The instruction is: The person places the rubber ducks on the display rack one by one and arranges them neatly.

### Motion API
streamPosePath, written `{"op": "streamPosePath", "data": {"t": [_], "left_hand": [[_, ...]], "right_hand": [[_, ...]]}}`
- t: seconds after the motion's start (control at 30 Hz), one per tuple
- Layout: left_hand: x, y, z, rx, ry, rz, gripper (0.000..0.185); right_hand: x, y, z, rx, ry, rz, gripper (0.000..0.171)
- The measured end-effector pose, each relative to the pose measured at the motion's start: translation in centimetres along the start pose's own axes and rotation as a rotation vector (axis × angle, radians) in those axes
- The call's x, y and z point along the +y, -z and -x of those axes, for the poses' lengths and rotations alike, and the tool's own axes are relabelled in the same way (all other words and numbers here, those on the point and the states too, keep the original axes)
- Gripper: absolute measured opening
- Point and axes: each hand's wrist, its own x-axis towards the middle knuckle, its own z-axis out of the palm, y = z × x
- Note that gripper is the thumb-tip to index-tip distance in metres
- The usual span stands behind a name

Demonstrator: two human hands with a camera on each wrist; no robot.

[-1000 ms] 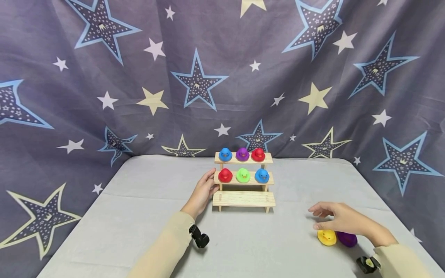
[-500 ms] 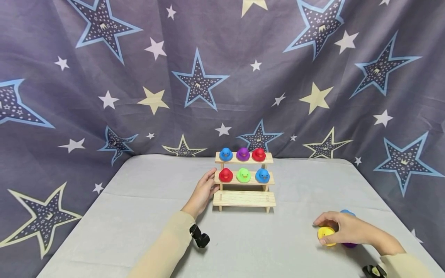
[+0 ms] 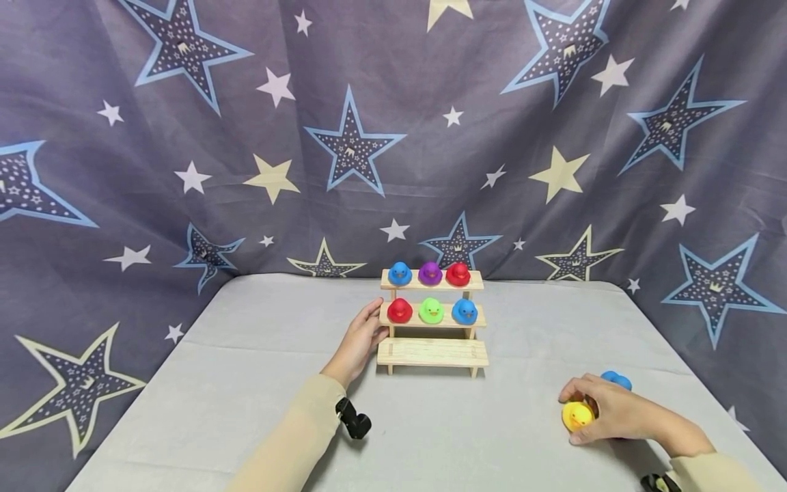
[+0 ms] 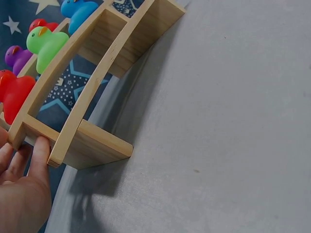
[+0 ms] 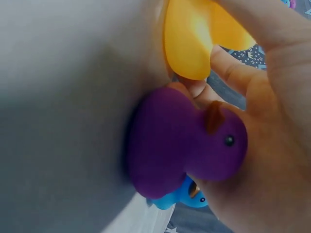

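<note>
— At the near right corner of the table [image 3: 258, 383], what does the right hand [image 3: 615, 413] have?

— Its fingers [image 3: 574, 391] curl round a yellow duck [image 3: 576, 415], thumb below and the rest over the top. The right wrist view shows a purple duck [image 5: 187, 143] tucked under the same palm, touching the yellow one, with a blue duck [image 3: 617, 378] just beyond, on the far side of the hand.

— So what might go wrong?

— I judge the crowding to be the trouble. With the purple duck pressed against the palm, it could drag along, tip over or get knocked toward the table edge, which lies close on the right. The blue duck could get nudged as well. Smooth rubber in a partial pinch may also squirt out.

— And the left hand [image 3: 359, 342]?

— It rests against the left end of the wooden rack [image 3: 430, 352], fingers [image 4: 39, 150] straight and touching the frame, gripping nothing. Six ducks sit on the upper two shelves; the lowest shelf is bare.

— Any risk there?

— A firm push from that hand could shift the light rack and topple the red duck [image 3: 399, 311] nearest it, or the green duck [image 3: 430, 311] beside that.
</note>
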Motion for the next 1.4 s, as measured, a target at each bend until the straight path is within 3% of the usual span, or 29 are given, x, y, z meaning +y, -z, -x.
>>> {"op": "streamPosePath", "data": {"t": [0.63, 0.9, 1.1, 1.4], "left_hand": [[-0.2, 0.1, -0.1, -0.002, 0.006, 0.0, 0.06], [-0.1, 0.1, -0.2, 0.0, 0.007, -0.007, 0.06], [-0.2, 0.1, -0.1, -0.004, 0.011, -0.007, 0.059], [0.0, 0.1, -0.1, -0.001, 0.017, -0.011, 0.06]], "right_hand": [[-0.5, 0.1, -0.3, 0.007, -0.057, 0.032, 0.04], [-1.0, 0.0, -1.0, 0.096, 0.036, 0.075, 0.039], [-1.9, 0.0, -2.1, 0.147, 0.053, 0.116, 0.042], [-3.6, -0.2, -4.4, 0.223, 0.174, 0.157, 0.046]]}}
